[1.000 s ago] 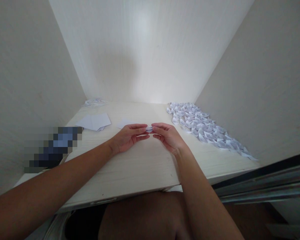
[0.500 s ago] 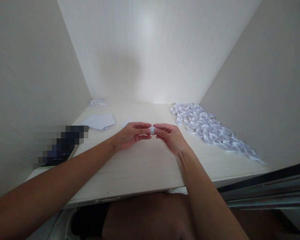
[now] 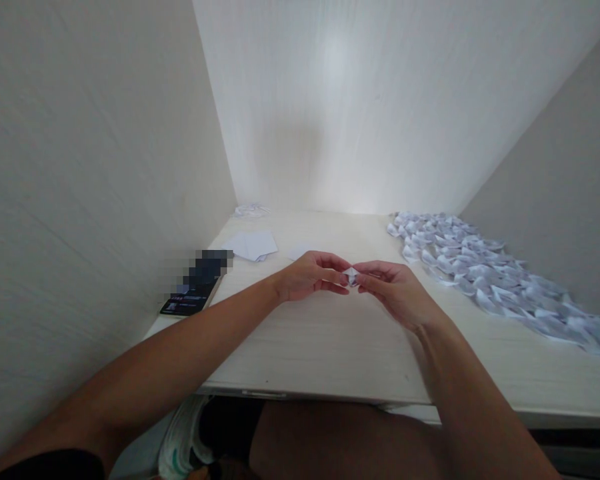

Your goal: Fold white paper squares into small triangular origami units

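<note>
Between my two hands is a small folded piece of white paper [image 3: 351, 275], held above the middle of the desk. The fingers of my left hand [image 3: 316, 276] pinch its left side. My right hand [image 3: 393, 287] grips its right side between thumb and fingers. The paper's top comes to a low point, and creases show on its front; its outer ends are hidden by my fingertips.
Along the right wall lies a long heap of folded white paper pieces [image 3: 473, 263]. A stack of flat white paper [image 3: 254, 245] is at the left, with paper strips [image 3: 251, 210] in the far corner. A partly blurred phone [image 3: 187, 297] rests by the left wall.
The whole view has turned to the left, so everything sits further right. Both hands still hold the paper, and more of its creased front now shows between the fingertips.
</note>
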The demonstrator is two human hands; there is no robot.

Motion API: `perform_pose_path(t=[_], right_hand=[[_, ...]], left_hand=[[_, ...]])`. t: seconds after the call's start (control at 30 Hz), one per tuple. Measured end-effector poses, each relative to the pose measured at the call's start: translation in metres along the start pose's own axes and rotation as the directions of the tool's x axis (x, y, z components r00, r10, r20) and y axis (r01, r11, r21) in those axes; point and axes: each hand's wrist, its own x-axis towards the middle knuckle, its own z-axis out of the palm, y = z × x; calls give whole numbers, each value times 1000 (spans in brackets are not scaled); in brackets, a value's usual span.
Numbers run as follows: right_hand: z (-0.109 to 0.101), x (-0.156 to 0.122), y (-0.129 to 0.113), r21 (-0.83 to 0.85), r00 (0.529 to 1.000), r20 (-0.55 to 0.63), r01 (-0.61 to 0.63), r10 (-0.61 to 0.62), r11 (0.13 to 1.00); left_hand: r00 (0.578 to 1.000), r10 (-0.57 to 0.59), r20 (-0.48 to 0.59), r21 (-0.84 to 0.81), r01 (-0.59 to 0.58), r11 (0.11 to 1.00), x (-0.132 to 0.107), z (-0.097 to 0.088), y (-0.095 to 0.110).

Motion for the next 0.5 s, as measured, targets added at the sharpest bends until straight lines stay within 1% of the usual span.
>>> perform_pose_path(t=[0.13, 0.23, 0.4, 0.5], right_hand=[[1, -1, -3, -94, 1000, -4, -19, 19, 995], [3, -2, -7, -134, 999, 13, -41, 43, 990], [8, -1, -5, -136, 998, 17, -56, 58, 989], [11, 2, 1, -89, 993, -15, -118, 117, 989]], left_hand=[[999, -39, -24, 13, 39, 999, 1, -3, -1], [997, -67, -50, 29, 69, 997, 2, -6, -1], [994, -77, -82, 42, 81, 996, 3, -7, -1], [991, -73, -116, 59, 81, 995, 2, -6, -1]])
